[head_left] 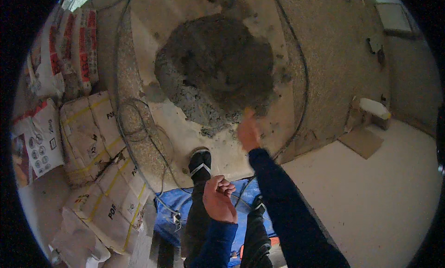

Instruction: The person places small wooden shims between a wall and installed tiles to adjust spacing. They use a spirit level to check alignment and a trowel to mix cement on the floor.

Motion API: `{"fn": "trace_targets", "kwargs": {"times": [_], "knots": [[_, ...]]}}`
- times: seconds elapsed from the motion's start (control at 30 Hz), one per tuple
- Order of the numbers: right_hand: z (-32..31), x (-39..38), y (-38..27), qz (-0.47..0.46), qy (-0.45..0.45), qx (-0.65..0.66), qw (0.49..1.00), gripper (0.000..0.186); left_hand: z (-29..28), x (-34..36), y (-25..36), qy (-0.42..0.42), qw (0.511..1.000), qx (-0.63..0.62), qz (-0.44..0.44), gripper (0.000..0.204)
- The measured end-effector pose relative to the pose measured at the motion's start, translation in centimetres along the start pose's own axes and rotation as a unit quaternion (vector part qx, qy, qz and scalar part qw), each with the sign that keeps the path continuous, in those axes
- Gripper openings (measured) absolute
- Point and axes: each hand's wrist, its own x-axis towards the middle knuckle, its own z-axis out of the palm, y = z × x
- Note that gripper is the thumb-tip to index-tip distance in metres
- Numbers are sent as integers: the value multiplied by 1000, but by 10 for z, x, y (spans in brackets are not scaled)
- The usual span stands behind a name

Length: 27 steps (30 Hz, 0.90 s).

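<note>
My left hand (pixel 219 198) is curled into a loose fist in front of my legs, with nothing visible in it. My right hand (pixel 248 130) reaches forward, fingers together and pointing toward the near edge of a dark grey mound of wet mortar (pixel 218 66) on the floor; whether it holds anything I cannot tell. Both arms wear dark blue sleeves. My left foot in a black sandal (pixel 200 165) stands just short of the mound.
Stacked cement sacks (pixel 95 143) line the left side. A tangle of thin cable (pixel 139 124) loops over the floor beside them. A blue tarp (pixel 174 208) lies under my feet. A white object (pixel 374 108) and flat cardboard (pixel 362 142) lie at right.
</note>
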Motion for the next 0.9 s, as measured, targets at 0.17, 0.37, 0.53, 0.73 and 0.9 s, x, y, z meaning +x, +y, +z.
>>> {"fn": "trace_targets", "kwargs": {"times": [0.17, 0.37, 0.53, 0.73, 0.9], "knots": [[-19, -86, -13, -21, 9, 374, 927, 50, 10, 1, 3, -21, 999, 9, 31, 21], [-24, -152, 9, 232, -163, 632, 721, 33, 18, 2, 8, 25, 999, 21, 14, 21], [-26, -39, -80, 95, -77, 721, 682, 27, 6, 13, 8, 15, 999, 5, 40, 21], [-113, 24, -42, 14, 88, 437, 895, 38, 10, 33, 19, -9, 998, -48, -25, 21], [-141, 39, 8, -3, 31, 220, 975, 48, 37, 41, 28, 25, 999, -48, -6, 20]]}}
